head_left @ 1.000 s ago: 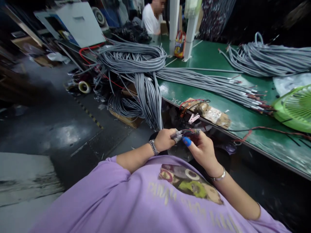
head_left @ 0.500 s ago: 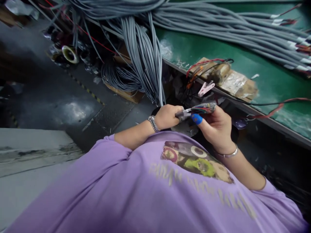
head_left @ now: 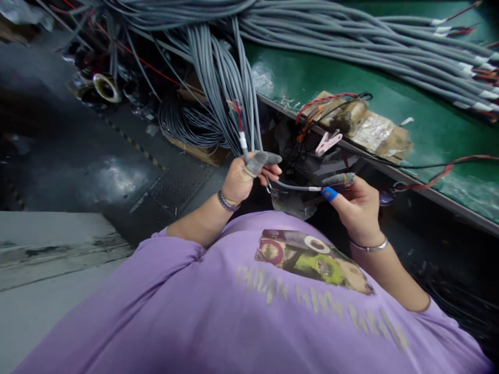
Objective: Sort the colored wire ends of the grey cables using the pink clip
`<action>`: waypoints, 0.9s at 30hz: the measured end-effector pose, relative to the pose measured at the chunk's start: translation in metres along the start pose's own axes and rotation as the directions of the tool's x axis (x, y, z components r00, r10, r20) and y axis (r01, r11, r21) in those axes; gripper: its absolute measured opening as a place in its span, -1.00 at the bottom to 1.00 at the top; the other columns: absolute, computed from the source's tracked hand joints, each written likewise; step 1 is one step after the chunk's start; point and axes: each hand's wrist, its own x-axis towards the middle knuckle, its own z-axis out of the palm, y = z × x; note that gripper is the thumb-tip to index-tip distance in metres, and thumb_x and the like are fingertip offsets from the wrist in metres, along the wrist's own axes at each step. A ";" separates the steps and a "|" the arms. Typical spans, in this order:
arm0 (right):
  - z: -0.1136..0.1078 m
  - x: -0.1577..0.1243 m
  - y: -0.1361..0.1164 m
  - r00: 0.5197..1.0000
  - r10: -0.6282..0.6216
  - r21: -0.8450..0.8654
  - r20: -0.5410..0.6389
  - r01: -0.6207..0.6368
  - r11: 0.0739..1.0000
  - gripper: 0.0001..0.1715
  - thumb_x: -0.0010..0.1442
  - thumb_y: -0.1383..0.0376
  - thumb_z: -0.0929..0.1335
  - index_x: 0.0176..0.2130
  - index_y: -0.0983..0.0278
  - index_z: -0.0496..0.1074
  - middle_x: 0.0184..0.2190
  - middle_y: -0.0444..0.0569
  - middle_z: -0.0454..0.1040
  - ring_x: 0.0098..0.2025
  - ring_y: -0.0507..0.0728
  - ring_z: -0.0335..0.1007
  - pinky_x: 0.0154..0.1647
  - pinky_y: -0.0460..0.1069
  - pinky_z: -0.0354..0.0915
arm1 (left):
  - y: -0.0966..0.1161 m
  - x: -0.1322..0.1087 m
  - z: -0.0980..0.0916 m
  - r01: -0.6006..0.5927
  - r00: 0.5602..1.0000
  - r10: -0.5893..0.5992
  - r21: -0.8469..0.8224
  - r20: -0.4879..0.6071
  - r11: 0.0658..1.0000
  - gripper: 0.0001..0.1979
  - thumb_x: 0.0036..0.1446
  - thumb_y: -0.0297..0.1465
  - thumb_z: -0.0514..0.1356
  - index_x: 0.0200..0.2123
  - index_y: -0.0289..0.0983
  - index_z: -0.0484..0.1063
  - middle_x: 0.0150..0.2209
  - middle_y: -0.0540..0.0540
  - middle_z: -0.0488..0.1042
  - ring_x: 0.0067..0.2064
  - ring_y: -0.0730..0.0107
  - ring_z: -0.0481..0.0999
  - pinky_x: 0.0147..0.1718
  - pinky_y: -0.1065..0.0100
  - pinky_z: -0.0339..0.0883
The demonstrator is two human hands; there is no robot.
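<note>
My left hand (head_left: 244, 176), with grey covers on its thumb and a finger, is closed around a grey cable (head_left: 245, 150). That cable's end points up, with a white band and red and other coloured wires (head_left: 238, 115) fanning out. Another stripped wire end (head_left: 273, 191) pokes out below the fingers. From the left hand a second grey cable (head_left: 294, 186) runs right. My right hand (head_left: 356, 205), a blue cover on its thumb and a grey one on a finger, pinches that cable's wire end just past its white band.
Many grey cables (head_left: 331, 36) lie along the green table (head_left: 280, 67), a bundle (head_left: 218, 78) hanging over its edge. A pink clip (head_left: 328, 143) and a taped block (head_left: 374, 136) with red and black leads sit at the edge. Coiled cable (head_left: 191, 124) lies near a cardboard box.
My hands have moved apart, the left going left and up, the right slightly right. The wire ends, bunched between the hands before, are now separated, one pointing up and one stretched right.
</note>
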 end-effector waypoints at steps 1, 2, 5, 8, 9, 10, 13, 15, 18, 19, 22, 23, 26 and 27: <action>0.000 0.000 0.001 0.999 -0.015 -0.041 0.028 0.017 0.999 -0.87 0.08 0.26 0.49 -0.31 0.21 0.55 -0.38 -0.08 0.55 -0.35 0.10 0.46 -0.26 0.02 0.40 | 0.003 0.000 -0.001 0.016 1.000 -0.016 -0.017 -0.023 1.000 -0.50 0.01 0.02 0.31 -0.27 -0.34 0.56 -0.39 -0.14 0.58 -0.47 0.39 0.56 -0.58 0.47 0.28; 0.001 0.001 0.001 0.998 -0.016 -0.059 0.068 0.020 0.998 -0.88 0.06 0.26 0.50 -0.32 0.21 0.56 -0.39 -0.08 0.55 -0.36 0.09 0.45 -0.26 0.02 0.40 | 0.005 0.000 0.000 0.027 0.999 -0.028 -0.018 -0.025 0.999 -0.55 0.01 -0.04 0.34 -0.24 -0.33 0.56 -0.38 -0.14 0.58 -0.48 0.40 0.55 -0.60 0.48 0.27; 0.011 0.004 -0.001 0.979 0.092 0.083 0.179 -0.108 0.991 -0.82 0.03 0.22 0.52 -0.31 0.21 0.57 -0.42 -0.09 0.54 -0.41 0.07 0.43 -0.33 0.00 0.40 | 0.008 0.001 0.010 -0.011 0.994 0.003 0.067 0.109 0.998 -0.58 0.01 -0.16 0.38 -0.11 -0.29 0.56 -0.25 -0.17 0.62 -0.36 0.32 0.60 -0.47 0.41 0.41; 0.024 0.009 -0.002 0.936 0.272 0.317 0.224 -0.334 0.888 -0.73 0.00 0.11 0.53 -0.33 0.22 0.56 -0.45 -0.10 0.52 -0.48 0.05 0.38 -0.44 -0.01 0.39 | 0.003 0.001 0.025 -0.168 0.947 0.086 0.252 0.308 0.953 -0.67 0.12 -0.18 0.29 -0.14 -0.26 0.58 -0.18 -0.18 0.62 -0.09 0.18 0.60 -0.15 0.30 0.47; 0.028 0.010 -0.002 0.923 0.307 0.369 0.233 -0.376 0.850 -0.71 -0.02 0.10 0.54 -0.34 0.23 0.55 -0.46 -0.09 0.52 -0.49 0.04 0.37 -0.46 -0.02 0.38 | 0.001 0.001 0.028 -0.222 0.926 0.098 0.315 0.364 0.923 -0.69 0.14 -0.19 0.27 -0.12 -0.24 0.58 -0.19 -0.16 0.62 -0.09 0.18 0.59 -0.12 0.29 0.46; 0.030 0.012 -0.001 0.909 0.332 0.407 0.253 -0.411 0.815 -0.70 -0.03 0.10 0.54 -0.35 0.24 0.55 -0.48 -0.09 0.52 -0.50 0.03 0.35 -0.48 -0.04 0.36 | -0.001 0.002 0.031 -0.241 0.917 0.088 0.366 0.388 0.899 -0.70 0.18 -0.20 0.23 -0.09 -0.23 0.56 -0.21 -0.14 0.62 -0.15 0.23 0.60 -0.15 0.30 0.46; 0.034 0.014 0.001 0.883 0.376 0.486 0.281 -0.469 0.738 -0.69 -0.07 0.13 0.56 -0.42 0.28 0.52 -0.54 -0.12 0.47 -0.56 -0.03 0.27 -0.55 -0.10 0.25 | -0.006 0.003 0.033 -0.214 0.925 0.034 0.445 0.378 0.870 -0.71 0.21 -0.19 0.18 -0.15 -0.25 0.54 -0.35 -0.08 0.58 -0.51 0.45 0.47 -0.47 0.41 0.36; 0.036 0.013 0.003 0.875 0.413 0.535 0.253 -0.482 0.694 -0.67 -0.13 0.16 0.58 -0.44 0.29 0.50 -0.56 -0.17 0.43 -0.60 -0.08 0.20 -0.59 -0.13 0.18 | -0.007 0.004 0.034 -0.198 0.942 0.042 0.451 0.334 0.870 -0.74 0.14 -0.19 0.26 -0.23 -0.26 0.51 -0.41 -0.03 0.53 -0.56 0.52 0.39 -0.53 0.45 0.29; 0.038 0.014 0.002 0.842 0.485 0.583 0.237 -0.523 0.622 -0.64 -0.17 0.18 0.59 -0.43 0.28 0.46 -0.60 -0.23 0.38 -0.65 -0.10 0.13 -0.61 -0.13 0.16 | -0.008 0.006 0.034 -0.193 0.945 0.042 0.448 0.324 0.873 -0.73 0.02 -0.19 0.36 -0.37 -0.26 0.47 -0.49 0.03 0.48 -0.53 0.53 0.37 -0.51 0.48 0.26; 0.038 0.015 0.001 0.829 0.502 0.586 0.247 -0.541 0.604 -0.63 -0.17 0.18 0.59 -0.43 0.28 0.45 -0.62 -0.23 0.37 -0.65 -0.10 0.12 -0.62 -0.13 0.15 | -0.009 0.006 0.034 -0.198 0.937 0.033 0.452 0.348 0.870 -0.73 0.00 -0.19 0.38 -0.40 -0.26 0.46 -0.50 0.03 0.47 -0.52 0.52 0.37 -0.50 0.48 0.26; 0.041 0.022 -0.004 0.822 0.501 0.564 0.269 -0.556 0.610 -0.62 -0.17 0.16 0.58 -0.45 0.29 0.44 -0.63 -0.21 0.37 -0.64 -0.09 0.15 -0.63 -0.14 0.13 | -0.013 0.008 0.032 -0.217 0.900 0.001 0.447 0.435 0.868 -0.72 -0.01 -0.19 0.38 -0.46 -0.27 0.47 -0.52 0.02 0.48 -0.49 0.51 0.39 -0.46 0.47 0.28; 0.041 0.024 -0.005 0.831 0.487 0.549 0.270 -0.548 0.631 -0.62 -0.18 0.15 0.58 -0.45 0.29 0.44 -0.63 -0.21 0.37 -0.64 -0.08 0.15 -0.63 -0.14 0.12 | -0.014 0.009 0.032 -0.208 0.892 -0.017 0.444 0.452 0.872 -0.73 0.00 -0.19 0.37 -0.46 -0.28 0.48 -0.53 0.02 0.48 -0.50 0.51 0.39 -0.47 0.47 0.28; 0.044 0.031 -0.006 0.859 0.436 0.515 0.268 -0.510 0.689 -0.58 -0.19 0.12 0.59 -0.46 0.30 0.45 -0.62 -0.20 0.39 -0.62 -0.08 0.16 -0.63 -0.13 0.10 | -0.015 0.010 0.032 -0.141 0.890 -0.080 0.439 0.448 0.887 -0.72 0.06 -0.19 0.32 -0.50 -0.29 0.48 -0.57 -0.01 0.48 -0.54 0.50 0.41 -0.49 0.47 0.29; 0.045 0.032 -0.005 0.866 0.426 0.513 0.262 -0.499 0.699 -0.58 -0.19 0.11 0.59 -0.46 0.30 0.44 -0.62 -0.19 0.39 -0.63 -0.08 0.16 -0.63 -0.13 0.10 | -0.015 0.010 0.032 -0.110 0.896 -0.097 0.429 0.433 0.896 -0.70 0.06 -0.19 0.32 -0.52 -0.30 0.48 -0.57 -0.03 0.49 -0.54 0.49 0.43 -0.49 0.46 0.31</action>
